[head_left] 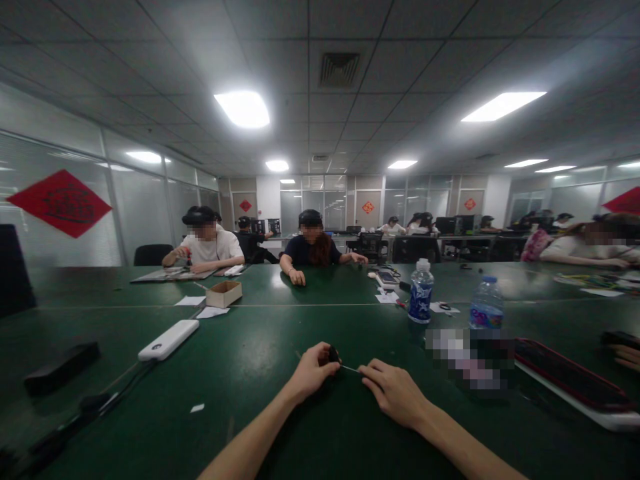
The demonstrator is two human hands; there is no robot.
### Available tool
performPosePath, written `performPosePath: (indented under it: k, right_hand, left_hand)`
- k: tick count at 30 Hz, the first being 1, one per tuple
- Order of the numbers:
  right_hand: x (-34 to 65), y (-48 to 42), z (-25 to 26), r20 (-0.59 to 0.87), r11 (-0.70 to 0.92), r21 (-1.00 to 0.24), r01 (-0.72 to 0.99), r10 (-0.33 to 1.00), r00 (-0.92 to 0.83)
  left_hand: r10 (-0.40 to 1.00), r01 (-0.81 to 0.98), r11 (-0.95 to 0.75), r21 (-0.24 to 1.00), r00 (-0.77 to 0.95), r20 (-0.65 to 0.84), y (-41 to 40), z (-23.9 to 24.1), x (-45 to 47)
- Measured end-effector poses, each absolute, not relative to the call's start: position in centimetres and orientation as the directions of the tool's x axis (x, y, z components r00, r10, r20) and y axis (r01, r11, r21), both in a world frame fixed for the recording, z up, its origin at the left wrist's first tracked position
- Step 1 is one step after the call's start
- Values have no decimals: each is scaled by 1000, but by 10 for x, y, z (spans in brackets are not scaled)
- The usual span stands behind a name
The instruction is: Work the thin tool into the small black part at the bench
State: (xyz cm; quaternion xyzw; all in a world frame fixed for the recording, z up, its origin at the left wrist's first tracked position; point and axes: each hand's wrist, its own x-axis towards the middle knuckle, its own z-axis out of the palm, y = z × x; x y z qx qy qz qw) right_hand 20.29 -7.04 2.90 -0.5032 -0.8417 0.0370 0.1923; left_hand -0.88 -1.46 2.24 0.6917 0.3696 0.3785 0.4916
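Observation:
Over the green table (260, 427), my left hand (314, 368) pinches a small black object (334, 354) between thumb and fingers. Its exact kind is too small and dark to make out. A thin metal rod (350, 369), like a screwdriver shaft, runs from that object across to my right hand (393, 390). The fingers of my right hand are closed around the rod's other end, and whatever lies inside them is hidden. Both hands are close together near the table's middle.
A white power bank (169, 340) with cables and a cardboard box (224, 293) lie left. Two bottles (421, 293), (487, 305) stand right, near a red-edged phone (575, 373). Co-workers (320, 250) sit across the table. A hand (627, 357) shows at the right edge.

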Motion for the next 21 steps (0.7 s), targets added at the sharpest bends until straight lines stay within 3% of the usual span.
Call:
performPosePath:
  k: [21]
  right_hand:
    - [201, -72, 29, 281, 473, -230, 851, 869, -407]
  left_hand:
    - [869, 119, -283, 952, 451, 203, -5, 12, -7]
